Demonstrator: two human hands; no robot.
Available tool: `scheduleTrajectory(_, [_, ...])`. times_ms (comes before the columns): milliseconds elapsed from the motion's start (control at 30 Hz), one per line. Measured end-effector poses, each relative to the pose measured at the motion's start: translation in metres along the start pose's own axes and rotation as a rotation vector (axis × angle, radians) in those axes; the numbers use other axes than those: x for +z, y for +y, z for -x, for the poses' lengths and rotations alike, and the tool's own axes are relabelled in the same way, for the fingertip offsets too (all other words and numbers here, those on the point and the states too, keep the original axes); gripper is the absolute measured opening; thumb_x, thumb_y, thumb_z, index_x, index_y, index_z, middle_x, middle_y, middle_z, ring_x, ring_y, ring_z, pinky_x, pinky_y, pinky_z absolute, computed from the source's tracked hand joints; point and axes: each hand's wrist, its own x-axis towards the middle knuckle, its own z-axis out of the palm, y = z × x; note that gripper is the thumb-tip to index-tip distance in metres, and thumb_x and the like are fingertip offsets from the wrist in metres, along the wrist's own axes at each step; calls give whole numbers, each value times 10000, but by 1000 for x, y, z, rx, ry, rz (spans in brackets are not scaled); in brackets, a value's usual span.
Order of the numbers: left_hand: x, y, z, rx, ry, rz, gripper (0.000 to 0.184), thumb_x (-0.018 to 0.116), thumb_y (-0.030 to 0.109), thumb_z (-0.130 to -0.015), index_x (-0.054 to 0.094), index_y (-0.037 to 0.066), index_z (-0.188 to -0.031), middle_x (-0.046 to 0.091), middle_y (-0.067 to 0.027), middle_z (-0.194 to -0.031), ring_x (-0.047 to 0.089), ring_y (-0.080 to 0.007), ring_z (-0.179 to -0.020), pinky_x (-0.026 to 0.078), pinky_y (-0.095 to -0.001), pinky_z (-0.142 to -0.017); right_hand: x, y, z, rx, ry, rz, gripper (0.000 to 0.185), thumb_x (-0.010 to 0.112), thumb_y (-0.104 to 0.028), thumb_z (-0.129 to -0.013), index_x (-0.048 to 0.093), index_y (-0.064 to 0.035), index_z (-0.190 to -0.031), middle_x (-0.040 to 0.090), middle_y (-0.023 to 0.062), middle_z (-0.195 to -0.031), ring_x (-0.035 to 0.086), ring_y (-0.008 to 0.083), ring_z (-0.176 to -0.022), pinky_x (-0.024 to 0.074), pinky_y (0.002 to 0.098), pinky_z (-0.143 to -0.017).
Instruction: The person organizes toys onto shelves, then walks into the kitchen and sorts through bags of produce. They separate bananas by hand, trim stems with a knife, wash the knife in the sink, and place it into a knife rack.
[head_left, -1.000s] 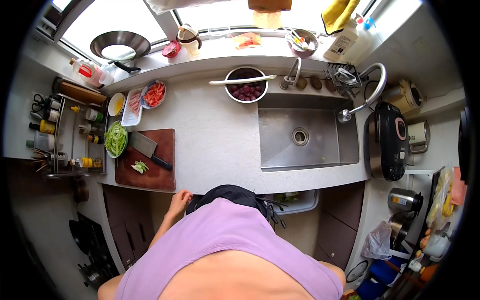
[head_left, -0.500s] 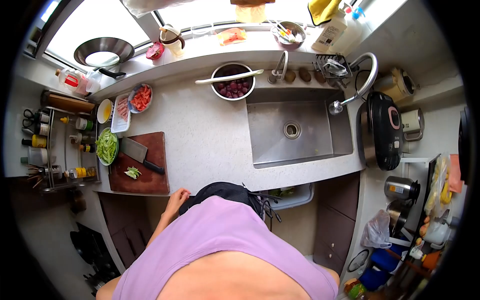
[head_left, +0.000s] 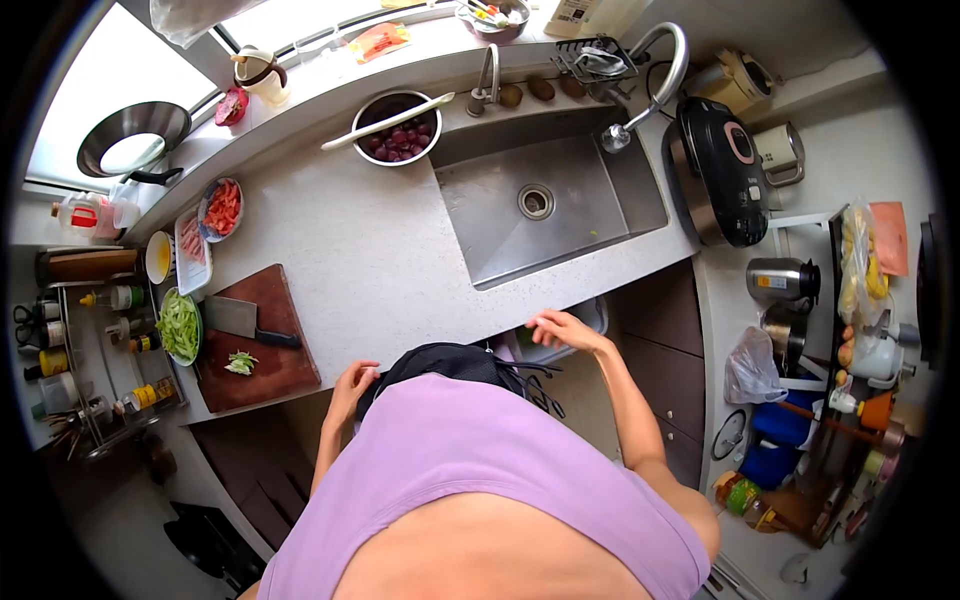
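Note:
My left hand [head_left: 354, 382] is at the counter's front edge, beside the black bag at my waist [head_left: 432, 368]. Its fingers are loosely bent and nothing shows in them. My right hand [head_left: 562, 330] reaches over the grey plastic bin [head_left: 596, 316] below the counter edge; its fingers are apart and it holds nothing. Some green scraps show in the bin, partly covered by that hand. To the left lies a red-brown cutting board [head_left: 262, 372], bearing a cleaver [head_left: 236, 317] and a small pile of chopped greens [head_left: 241, 362].
Left of the board are a bowl of sliced greens [head_left: 179, 325], a white tray of meat [head_left: 191, 240] and a bowl of red pieces [head_left: 223, 207]. A pot of dark fruit [head_left: 405, 140] with a pale stick across it stands left of the sink [head_left: 500, 240]. A rice cooker [head_left: 722, 172] stands right.
My right hand has come into view over the bin. The view has turned and shifted right, so the counter appears tilted. My left hand stays near the counter edge.

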Motion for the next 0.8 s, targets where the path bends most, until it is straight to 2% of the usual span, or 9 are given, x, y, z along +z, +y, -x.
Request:
scheduleTrajectory(67, [3,13,0,-112,-217,97,310,504,261,-1000,594,49,-1207,649,-65,-1013,566,-115,-980,450,-270,-868,27,-32,-8,-116,-125,-110,434,385,-411,-1025,518,-127,-1324,605,65,-1139,546,134,-1091,440,309,-939])
scheduleTrajectory(233, [-9,25,7,-70,-337,-9,434,563,328,-964,546,56,-1302,652,-66,-1010,557,-116,-919,459,-293,-838,121,-41,-40,-182,-325,26,565,377,-473,-1011,432,-74,-1407,490,115,-1375,429,206,-1304,325,307,-1074])
scheduleTrajectory(267, [-18,21,7,-62,-348,-18,434,563,328,-964,546,56,-1302,652,-66,-1010,557,-116,-919,459,-293,-838,134,-41,-35,-63,-279,-116,604,377,-506,-1002,443,-52,-1395,498,117,-1364,439,209,-1289,315,303,-1080])
scheduleTrajectory(333, [-36,27,10,-54,-501,-242,526,613,384,-923,530,57,-1327,653,-58,-915,567,-122,-838,467,-288,-769,162,-32,-36,-194,-160,-144,661,375,-556,-984,460,-33,-1379,505,126,-1362,445,207,-1277,309,307,-1082])
scheduleTrajectory(400, [-49,16,7,-38,-550,-273,654,668,459,-861,511,58,-1352,635,-53,-826,559,-126,-759,455,-285,-683,190,-27,-32,31,-123,-328,597,343,-500,-1013,453,-46,-1384,498,108,-1372,457,185,-1251,340,303,-1062])
scheduleTrajectory(533, [-50,12,15,51,-749,-454,800,692,548,-791,477,54,-1383,594,-68,-778,523,-135,-710,411,-295,-615,245,23,-30,144,3,-385,565,416,-477,-1002,556,-2,-1276,591,71,-1220,525,139,-1109,406,272,-978])
scheduleTrajectory(667, [-31,18,27,165,-842,-607,741,652,462,-851,414,53,-1422,655,-176,-963,619,-237,-882,474,-344,-796,301,46,27,109,273,-635,577,476,-495,-970,611,15,-1203,619,80,-1175,543,157,-1085,412,258,-950])
scheduleTrajectory(733, [-17,22,32,304,-946,-550,806,607,573,-844,431,9,-1392,632,-289,-1084,626,-369,-1016,480,-399,-862,330,73,49,51,352,-718,547,482,-463,-977,596,18,-1211,610,64,-1185,538,136,-1067,404,246,-951])
scheduleTrajectory(800, [0,33,40,309,-1052,-614,784,589,556,-864,422,3,-1395,619,-301,-1100,611,-385,-1039,468,-398,-896,360,88,77,44,542,-819,532,488,-440,-981,572,21,-1230,599,55,-1203,530,123,-1082,393,239,-961])
